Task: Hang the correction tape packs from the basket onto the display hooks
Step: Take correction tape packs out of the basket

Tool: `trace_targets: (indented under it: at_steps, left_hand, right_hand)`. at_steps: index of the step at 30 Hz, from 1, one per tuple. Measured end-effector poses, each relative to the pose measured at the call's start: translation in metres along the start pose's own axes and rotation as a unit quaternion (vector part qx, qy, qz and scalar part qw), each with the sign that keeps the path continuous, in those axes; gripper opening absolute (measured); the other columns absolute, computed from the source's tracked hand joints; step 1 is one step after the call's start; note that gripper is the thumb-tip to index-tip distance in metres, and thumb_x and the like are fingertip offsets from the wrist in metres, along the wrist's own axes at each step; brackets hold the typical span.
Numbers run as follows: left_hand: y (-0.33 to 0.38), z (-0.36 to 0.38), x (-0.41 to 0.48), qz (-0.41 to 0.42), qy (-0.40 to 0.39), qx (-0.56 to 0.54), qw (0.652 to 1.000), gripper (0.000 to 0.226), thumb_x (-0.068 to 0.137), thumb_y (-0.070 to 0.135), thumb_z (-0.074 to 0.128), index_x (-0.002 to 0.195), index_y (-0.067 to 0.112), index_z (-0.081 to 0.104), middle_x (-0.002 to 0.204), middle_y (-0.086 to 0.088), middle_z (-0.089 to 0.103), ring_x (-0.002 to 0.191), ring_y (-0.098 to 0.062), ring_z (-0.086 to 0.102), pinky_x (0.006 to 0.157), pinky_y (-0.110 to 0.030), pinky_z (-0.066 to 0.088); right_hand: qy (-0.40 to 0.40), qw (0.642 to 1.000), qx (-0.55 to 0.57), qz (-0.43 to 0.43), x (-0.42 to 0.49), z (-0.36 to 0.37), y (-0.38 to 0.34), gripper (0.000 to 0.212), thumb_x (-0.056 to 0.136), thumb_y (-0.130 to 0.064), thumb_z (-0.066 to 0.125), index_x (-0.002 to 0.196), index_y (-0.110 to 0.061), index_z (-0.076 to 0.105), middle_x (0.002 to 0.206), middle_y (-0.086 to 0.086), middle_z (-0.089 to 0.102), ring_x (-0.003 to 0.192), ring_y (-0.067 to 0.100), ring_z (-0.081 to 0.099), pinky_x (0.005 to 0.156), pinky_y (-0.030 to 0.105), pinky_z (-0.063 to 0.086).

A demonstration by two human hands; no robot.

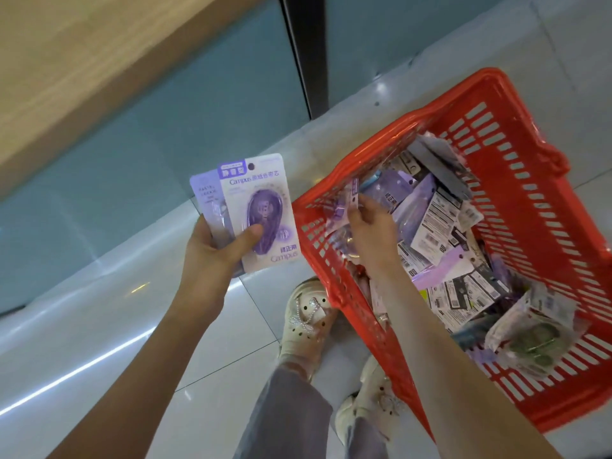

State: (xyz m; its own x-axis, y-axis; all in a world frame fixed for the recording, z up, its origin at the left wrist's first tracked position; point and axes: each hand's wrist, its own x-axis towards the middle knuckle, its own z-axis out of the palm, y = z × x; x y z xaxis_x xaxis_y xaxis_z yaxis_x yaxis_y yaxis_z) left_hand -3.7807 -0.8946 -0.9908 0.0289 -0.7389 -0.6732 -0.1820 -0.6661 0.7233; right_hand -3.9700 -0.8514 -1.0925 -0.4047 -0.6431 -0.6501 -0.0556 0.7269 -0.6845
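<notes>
A red plastic basket (543, 207) stands on the floor at the right, holding several correction tape packs (440, 226). My left hand (215, 250) grips two purple packs (261, 200) fanned upright, thumb pressed on the front one. My right hand (371, 226) reaches into the basket near its left wall and pinches the edge of another purple pack (344, 207). No display hooks are in view.
My two feet in cream clogs (306, 319) stand on pale glossy floor tiles just left of the basket. A blue-grey panel with a dark vertical post (306, 54) and a wooden ledge (66, 61) rise on the upper left.
</notes>
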Motion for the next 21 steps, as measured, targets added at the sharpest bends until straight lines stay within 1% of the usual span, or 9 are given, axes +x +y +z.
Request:
trace_targets:
  at_steps: [2,4,7,9,11,14,16,19,21]
  left_hand:
    - [-0.002,0.001,0.0,0.001,0.001,0.004,1.0,0.043,0.081,0.006,0.068,0.122,0.011,0.054,0.095,0.009,0.075,0.082,-0.013,0.073,0.056,-0.026,0.056]
    - [-0.004,0.005,-0.002,0.008,0.009,0.007,1.0,0.044,0.082,0.004,0.068,0.123,0.011,0.052,0.096,0.01,0.074,0.084,-0.013,0.073,0.057,-0.027,0.056]
    - [-0.005,0.015,-0.006,0.015,0.024,0.008,1.0,0.04,0.083,0.001,0.068,0.117,0.013,0.052,0.093,0.013,0.074,0.083,-0.01,0.073,0.057,-0.027,0.057]
    - [-0.003,0.02,-0.009,0.026,0.031,0.015,0.999,0.04,0.083,0.002,0.07,0.118,0.012,0.052,0.096,0.01,0.073,0.086,-0.012,0.072,0.058,-0.027,0.057]
    - [0.005,0.024,-0.013,0.036,0.034,0.022,0.999,0.046,0.083,0.005,0.071,0.124,0.008,0.051,0.104,0.003,0.072,0.09,-0.015,0.072,0.059,-0.028,0.056]
    - [0.029,0.028,-0.025,0.042,0.033,0.021,0.998,0.051,0.083,0.009,0.073,0.128,0.008,0.049,0.111,-0.002,0.071,0.091,-0.018,0.072,0.062,-0.032,0.057]
    - [0.056,0.032,-0.043,0.05,0.018,0.02,0.998,0.052,0.083,0.011,0.074,0.128,0.007,0.05,0.111,-0.004,0.071,0.09,-0.02,0.072,0.061,-0.034,0.057]
    - [0.102,0.044,-0.083,0.063,-0.022,0.02,0.998,0.055,0.08,0.017,0.079,0.127,0.01,0.053,0.112,-0.004,0.072,0.091,-0.018,0.072,0.065,-0.037,0.058]
    - [0.138,0.054,-0.119,0.065,-0.044,0.028,0.997,0.058,0.074,0.024,0.082,0.124,0.015,0.054,0.109,0.0,0.072,0.092,-0.015,0.072,0.071,-0.039,0.059]
  right_hand:
    - [0.015,1.0,-0.014,-0.017,-0.001,-0.001,0.005,0.023,0.1,-0.014,0.044,0.094,-0.02,0.065,0.084,0.003,0.069,0.079,0.022,0.066,0.072,0.037,0.052]
    - [0.04,0.998,-0.041,-0.042,-0.011,-0.003,0.011,0.023,0.099,-0.01,0.043,0.095,-0.014,0.066,0.076,0.006,0.066,0.071,0.024,0.063,0.065,0.039,0.05]
    - [0.086,0.992,-0.056,-0.074,-0.037,-0.007,0.006,0.025,0.1,-0.009,0.042,0.108,-0.009,0.066,0.072,0.004,0.061,0.061,0.017,0.055,0.059,0.031,0.04]
    - [0.124,0.989,-0.052,-0.064,-0.053,-0.013,-0.004,0.028,0.101,-0.009,0.043,0.118,-0.009,0.064,0.077,-0.001,0.059,0.064,0.011,0.052,0.061,0.024,0.036]
    - [0.13,0.989,0.009,-0.065,-0.071,-0.028,-0.019,0.027,0.101,-0.01,0.044,0.117,-0.017,0.065,0.079,-0.004,0.059,0.065,0.002,0.052,0.065,0.022,0.04]
    - [0.118,0.981,0.135,-0.076,-0.1,-0.065,-0.05,0.029,0.1,-0.012,0.049,0.097,-0.037,0.063,0.082,-0.016,0.062,0.071,-0.004,0.057,0.069,0.023,0.05]
    - [0.121,0.973,0.167,-0.102,-0.122,-0.098,-0.078,0.029,0.098,-0.01,0.053,0.089,-0.036,0.063,0.078,-0.02,0.063,0.073,-0.003,0.055,0.069,0.016,0.046]
    - [0.101,0.954,0.262,-0.105,-0.157,-0.149,-0.126,0.01,0.084,-0.023,0.064,0.08,-0.029,0.069,0.081,-0.001,0.062,0.079,0.019,0.054,0.072,0.034,0.043]
    - [0.076,0.94,0.318,-0.098,-0.184,-0.18,-0.162,0.002,0.077,-0.025,0.067,0.077,-0.025,0.069,0.079,0.005,0.062,0.076,0.022,0.055,0.069,0.033,0.044]
